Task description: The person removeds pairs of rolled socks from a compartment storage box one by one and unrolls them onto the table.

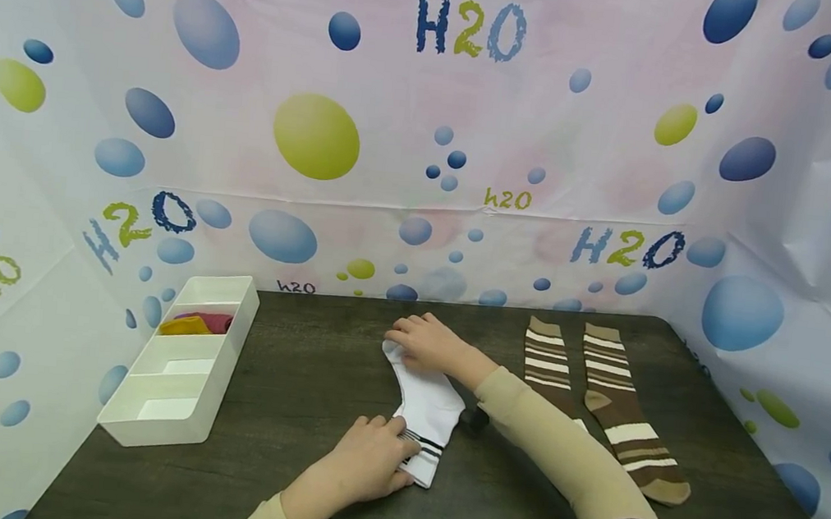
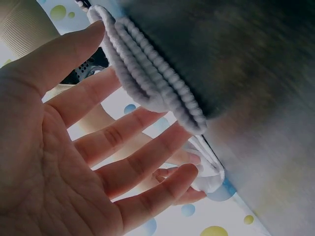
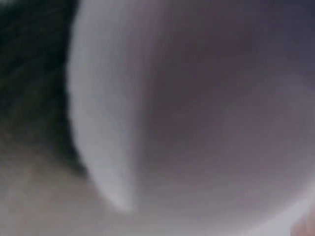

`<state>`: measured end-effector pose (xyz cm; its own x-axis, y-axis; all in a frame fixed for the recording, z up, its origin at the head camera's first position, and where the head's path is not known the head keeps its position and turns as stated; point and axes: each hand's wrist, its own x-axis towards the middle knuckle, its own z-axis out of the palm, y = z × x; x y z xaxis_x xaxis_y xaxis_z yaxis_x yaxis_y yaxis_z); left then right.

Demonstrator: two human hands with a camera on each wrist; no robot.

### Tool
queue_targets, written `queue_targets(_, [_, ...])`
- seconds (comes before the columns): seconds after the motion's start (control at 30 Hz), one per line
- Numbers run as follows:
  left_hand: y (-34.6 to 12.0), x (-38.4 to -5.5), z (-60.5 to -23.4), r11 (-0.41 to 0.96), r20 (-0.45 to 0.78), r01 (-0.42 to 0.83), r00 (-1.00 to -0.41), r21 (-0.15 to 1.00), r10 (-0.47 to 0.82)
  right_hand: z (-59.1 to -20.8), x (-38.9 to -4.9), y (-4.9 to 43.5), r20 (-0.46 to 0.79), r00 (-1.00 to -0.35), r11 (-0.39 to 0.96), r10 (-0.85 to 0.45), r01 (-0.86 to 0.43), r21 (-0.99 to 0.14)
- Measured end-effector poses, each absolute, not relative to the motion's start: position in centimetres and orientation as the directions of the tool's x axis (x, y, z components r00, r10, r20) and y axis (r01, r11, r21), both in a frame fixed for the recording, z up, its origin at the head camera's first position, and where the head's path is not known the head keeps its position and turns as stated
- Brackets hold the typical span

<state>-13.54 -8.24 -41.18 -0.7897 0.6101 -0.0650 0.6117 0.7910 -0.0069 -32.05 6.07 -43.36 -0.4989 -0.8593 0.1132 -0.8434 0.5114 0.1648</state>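
Observation:
White socks (image 1: 427, 405) with black stripes near the cuff lie on the dark table, stretched between both hands. Their ribbed cuffs (image 2: 157, 81) show edge-on in the left wrist view, one layered against the other. My left hand (image 1: 367, 457) touches the cuff end, its fingers nearly straight and the thumb at the cuff's corner. At the far end, my right hand (image 1: 432, 343) holds the toe, fingers bent over it and thumb on the near side. Blurred white fabric of the sock (image 3: 103, 98) fills much of the right wrist view.
A white divided box (image 1: 199, 401) stands on the left, with yellow (image 1: 185, 326) and dark red folded cloth items in one compartment. Two brown striped socks (image 1: 630, 431) lie flat on the right, one partly hidden by the right arm. A patterned curtain (image 1: 397, 126) hangs behind the table.

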Motion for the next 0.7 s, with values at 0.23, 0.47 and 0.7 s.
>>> queue_targets(0.23, [-8.3,-13.5,-41.2,0.794,-0.065,0.608,-0.793,-0.008,0.606,-42.7,-31.9,6.4,0.031,-0.507,0.506,-0.862,-0.852,0.132])
queue_targets(0.47, [-8.3,-13.5,-41.2,0.792,-0.063,0.610,-0.791,-0.004,0.609,-42.9,-32.5,5.8,0.091,-0.522,0.530,-0.848,-0.841,0.110])
queue_targets(0.7, [-8.2,-13.6,-41.0,0.795,-0.084,0.607,-0.792,-0.006,0.604,-42.9,-33.6,5.3,0.145,-0.515,0.530,-0.845,-0.844,0.086])
